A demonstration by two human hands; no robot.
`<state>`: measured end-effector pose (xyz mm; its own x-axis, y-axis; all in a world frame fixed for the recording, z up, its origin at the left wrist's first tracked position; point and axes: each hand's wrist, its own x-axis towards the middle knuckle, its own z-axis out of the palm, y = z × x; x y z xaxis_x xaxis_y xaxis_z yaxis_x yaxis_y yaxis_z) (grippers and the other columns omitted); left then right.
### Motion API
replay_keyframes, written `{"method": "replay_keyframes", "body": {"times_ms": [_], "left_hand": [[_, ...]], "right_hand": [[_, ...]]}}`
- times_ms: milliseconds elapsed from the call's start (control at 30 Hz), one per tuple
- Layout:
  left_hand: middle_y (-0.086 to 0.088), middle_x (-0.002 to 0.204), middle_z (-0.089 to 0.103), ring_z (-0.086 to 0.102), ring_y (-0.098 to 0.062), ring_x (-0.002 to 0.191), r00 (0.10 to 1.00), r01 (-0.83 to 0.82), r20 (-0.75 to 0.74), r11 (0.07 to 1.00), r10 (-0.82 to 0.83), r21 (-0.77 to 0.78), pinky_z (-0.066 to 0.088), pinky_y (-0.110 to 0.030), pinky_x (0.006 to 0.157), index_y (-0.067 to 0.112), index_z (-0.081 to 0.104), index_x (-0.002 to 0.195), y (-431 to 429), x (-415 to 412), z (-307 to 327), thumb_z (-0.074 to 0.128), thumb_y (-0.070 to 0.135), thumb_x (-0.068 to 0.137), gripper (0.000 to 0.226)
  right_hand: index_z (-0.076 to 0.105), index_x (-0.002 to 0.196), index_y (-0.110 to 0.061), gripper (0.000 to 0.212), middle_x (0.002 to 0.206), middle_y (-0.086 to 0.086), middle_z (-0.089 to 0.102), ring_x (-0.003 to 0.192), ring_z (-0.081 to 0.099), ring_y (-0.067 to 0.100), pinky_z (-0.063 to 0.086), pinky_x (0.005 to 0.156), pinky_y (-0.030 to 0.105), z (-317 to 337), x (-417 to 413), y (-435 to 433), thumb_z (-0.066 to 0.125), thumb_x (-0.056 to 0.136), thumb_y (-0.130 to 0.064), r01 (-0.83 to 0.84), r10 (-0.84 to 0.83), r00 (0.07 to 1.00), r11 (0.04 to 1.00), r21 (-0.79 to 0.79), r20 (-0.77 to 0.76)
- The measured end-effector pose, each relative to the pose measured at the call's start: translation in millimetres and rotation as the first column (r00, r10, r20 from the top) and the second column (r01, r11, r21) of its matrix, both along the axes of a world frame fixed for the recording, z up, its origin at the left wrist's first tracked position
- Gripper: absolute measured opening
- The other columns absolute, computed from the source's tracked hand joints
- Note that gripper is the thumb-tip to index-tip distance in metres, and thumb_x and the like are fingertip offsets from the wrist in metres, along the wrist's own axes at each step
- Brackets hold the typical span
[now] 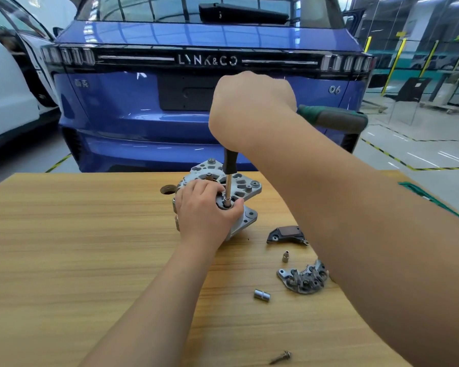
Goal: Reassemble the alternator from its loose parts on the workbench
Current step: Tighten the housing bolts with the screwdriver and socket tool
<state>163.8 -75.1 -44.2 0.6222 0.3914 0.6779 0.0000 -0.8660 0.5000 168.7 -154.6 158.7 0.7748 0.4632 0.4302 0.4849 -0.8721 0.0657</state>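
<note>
The silver alternator housing point(245, 185) stands on the wooden workbench point(77, 247) near its far edge. My left hand point(206, 211) grips the housing from the near side, thumb beside a socket seated on top. My right hand point(247, 109) is raised above it and holds a T-handle driver point(229, 168), whose black and steel shaft runs straight down into that socket. The driver's green and grey cross handle point(334, 117) sticks out to the right of my fist.
Loose parts lie right of the alternator: a dark regulator point(285, 234), a small sleeve point(285, 256), a rectifier plate point(302, 278), a steel socket point(262, 296) and a screw point(281, 357). A rusty pulley point(167, 188) sits behind the housing. A blue car point(170, 107) stands just beyond the bench.
</note>
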Motion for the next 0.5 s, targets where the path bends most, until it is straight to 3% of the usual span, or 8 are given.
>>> {"method": "replay_keyframes", "body": {"times_ms": [100,200,267,367,500], "left_hand": [[0.017,0.088,0.053,0.051,-0.018,0.104,0.999,0.033,-0.038,0.999,-0.033,0.011,0.031,-0.038,0.097,0.033,0.054,0.079,6,-1,3,0.073,0.052,0.070,0.028],[0.022,0.087,0.047,0.046,-0.014,0.098,0.985,0.147,-0.095,0.989,-0.143,0.034,0.033,-0.039,0.094,0.037,0.046,0.079,22,-4,6,0.066,0.058,0.069,0.031],[0.026,0.084,0.042,0.040,-0.009,0.093,0.977,0.192,-0.104,0.980,-0.187,0.044,0.032,-0.036,0.089,0.038,0.044,0.079,27,-5,8,0.058,0.062,0.068,0.030],[0.024,0.079,0.040,0.039,-0.007,0.086,0.984,0.174,-0.048,0.983,-0.171,0.056,0.032,-0.032,0.085,0.035,0.044,0.078,23,-4,4,0.059,0.057,0.069,0.028],[0.016,0.087,0.048,0.040,-0.005,0.089,0.993,0.120,-0.023,0.992,-0.119,0.048,0.026,-0.027,0.089,0.033,0.049,0.084,18,-4,0,0.066,0.052,0.072,0.028]], "right_hand": [[0.043,0.064,-0.017,0.048,0.060,-0.005,0.044,0.055,0.043,0.023,0.025,0.050,0.029,-8,10,-9,0.044,0.091,-0.056,-0.354,0.374,0.898,0.927,-0.124,0.232],[0.055,0.069,-0.012,0.054,0.064,0.000,0.052,0.061,0.045,0.023,0.037,0.055,0.037,-9,18,-20,0.041,0.087,-0.060,-0.642,0.640,0.742,0.764,-0.067,0.200],[0.055,0.067,-0.011,0.053,0.060,-0.001,0.049,0.057,0.043,0.023,0.035,0.053,0.034,-11,21,-18,0.040,0.090,-0.057,-0.631,0.615,0.756,0.776,-0.002,0.225],[0.041,0.060,-0.016,0.044,0.057,-0.003,0.039,0.049,0.038,0.021,0.023,0.048,0.028,-15,22,-9,0.039,0.096,-0.042,-0.357,0.340,0.907,0.934,0.026,0.250],[0.036,0.060,-0.018,0.033,0.062,0.001,0.039,0.050,0.037,0.023,0.020,0.048,0.028,-14,15,-6,0.047,0.091,-0.021,-0.176,0.157,0.958,0.983,0.058,0.239]]}}
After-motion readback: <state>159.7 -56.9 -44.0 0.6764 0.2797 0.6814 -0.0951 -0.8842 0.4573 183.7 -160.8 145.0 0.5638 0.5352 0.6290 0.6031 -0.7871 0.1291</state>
